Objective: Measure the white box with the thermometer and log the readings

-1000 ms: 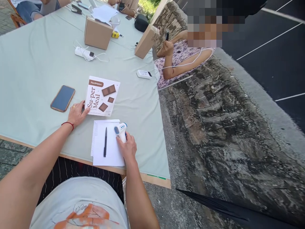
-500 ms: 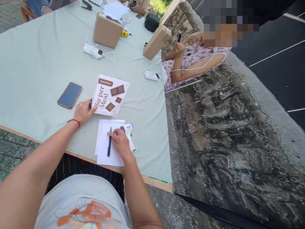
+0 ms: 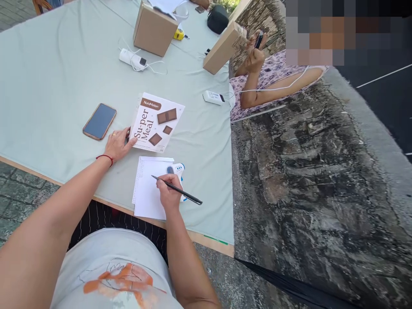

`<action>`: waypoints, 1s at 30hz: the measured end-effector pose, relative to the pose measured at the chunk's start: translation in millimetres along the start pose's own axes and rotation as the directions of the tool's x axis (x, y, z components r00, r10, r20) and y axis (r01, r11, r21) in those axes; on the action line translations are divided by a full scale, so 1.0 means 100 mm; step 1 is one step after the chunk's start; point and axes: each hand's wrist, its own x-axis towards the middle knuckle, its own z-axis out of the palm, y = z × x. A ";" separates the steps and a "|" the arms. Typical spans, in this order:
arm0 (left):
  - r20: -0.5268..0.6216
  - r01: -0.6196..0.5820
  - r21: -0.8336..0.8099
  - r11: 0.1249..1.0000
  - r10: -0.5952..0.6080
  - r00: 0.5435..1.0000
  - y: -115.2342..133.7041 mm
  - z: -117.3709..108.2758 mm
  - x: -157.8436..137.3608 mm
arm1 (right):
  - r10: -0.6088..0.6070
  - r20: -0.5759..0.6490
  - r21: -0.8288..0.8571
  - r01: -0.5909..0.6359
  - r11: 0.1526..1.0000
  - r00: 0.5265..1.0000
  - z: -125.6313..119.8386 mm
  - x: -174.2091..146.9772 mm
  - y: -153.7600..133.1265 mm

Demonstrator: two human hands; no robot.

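My left hand (image 3: 120,143) grips the lower left edge of a white box (image 3: 160,124) printed "NutriMotion Su-per Meal", with the thumb on its front and the fingers partly hidden behind. In my right hand (image 3: 170,192) is a black pen (image 3: 182,192), held in a writing grip. Its tip points left over the white paper sheets (image 3: 149,201); whether it touches them I cannot tell. Partly covered by that hand, a white and blue handheld device (image 3: 177,169), like an infrared thermometer, lies at the sheets' right edge. A smartphone (image 3: 99,121) lies left of my left hand.
Farther back are a cardboard box (image 3: 157,30) with papers on it, a yellow tape measure (image 3: 179,34), a black case (image 3: 217,19) and white corded devices (image 3: 132,60). Another cardboard box (image 3: 222,49) stands by the right edge. A person (image 3: 277,81) sits beyond it, holding a dark object.
My right hand has picked up the pen from the paper and turned it into a writing grip. My left hand stays on the box. The whole view has shifted slightly.
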 end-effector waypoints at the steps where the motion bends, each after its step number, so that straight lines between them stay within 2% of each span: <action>1: 0.000 0.001 0.001 1.000 -0.001 1.000 0.00 0.00 0.00 | 0.067 -0.001 0.049 -0.067 0.997 0.998 0.08 -0.02 -0.01; 4: 0.004 0.001 0.003 1.000 -0.001 1.000 0.01 -0.02 0.00 | 0.196 0.005 0.067 -0.196 0.978 0.981 0.27 -0.07 -0.04; 7: 0.002 -0.009 0.006 1.000 0.009 1.000 0.01 -0.01 0.00 | 0.231 -0.047 0.015 -0.231 0.973 0.972 0.38 -0.10 -0.06; 10: -0.010 -0.019 0.009 1.000 0.019 1.000 0.00 0.00 0.00 | 0.241 -0.064 -0.004 -0.242 0.970 0.968 0.40 -0.12 -0.06; 30: -0.015 -0.015 -0.011 1.000 0.015 1.000 0.00 0.01 -0.01 | 0.237 0.022 -0.070 -0.235 0.969 0.971 0.39 -0.12 -0.08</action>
